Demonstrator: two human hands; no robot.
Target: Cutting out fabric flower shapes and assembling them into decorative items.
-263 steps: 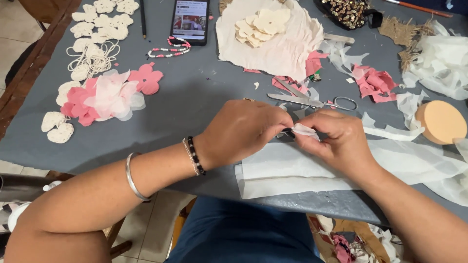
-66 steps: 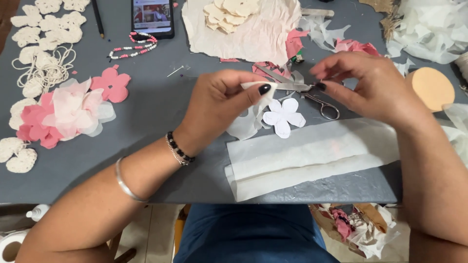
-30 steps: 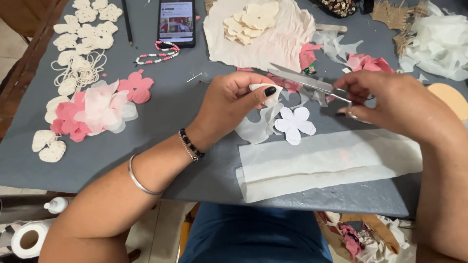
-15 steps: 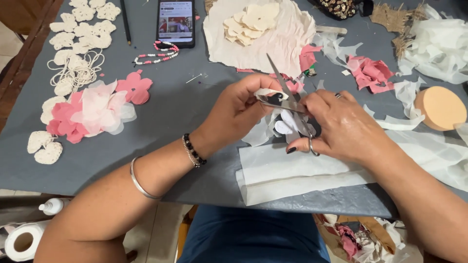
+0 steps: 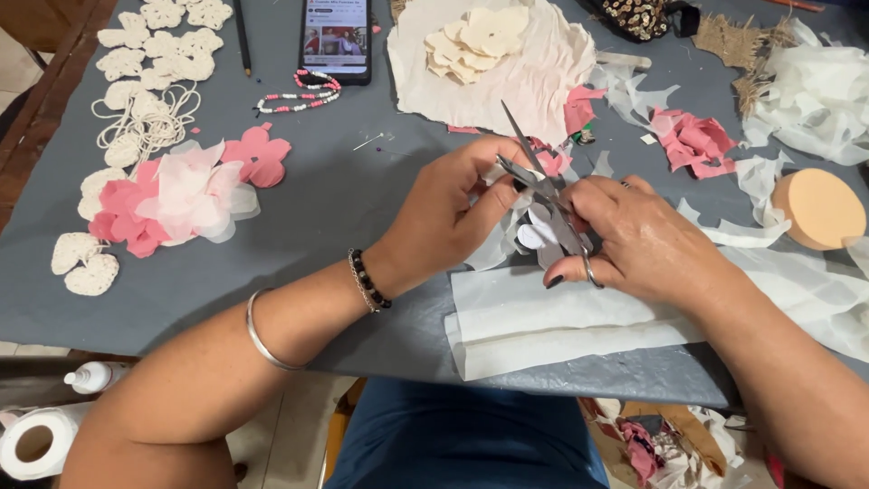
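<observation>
Home craft bench (image 5: pixel 344 190): fabric flowers (image 5: pixel 181 190), cloth scraps (image 5: pixel 815 91), scissors (image 5: pixel 543 186), beads (image 5: pixel 299 95), phone (image 5: pixel 336 38).

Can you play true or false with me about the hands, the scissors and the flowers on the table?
1. The right hand holds scissors. True.
2. The left hand lies flat on the phone. False: it pinches white fabric by the scissors; the phone lies apart at the far edge.
3. Pink and white flowers lie to the left of the hands. True.
4. The sponge is blue. False: it is orange.
5. The left wrist is bare. False: it wears a bead bracelet.
</observation>
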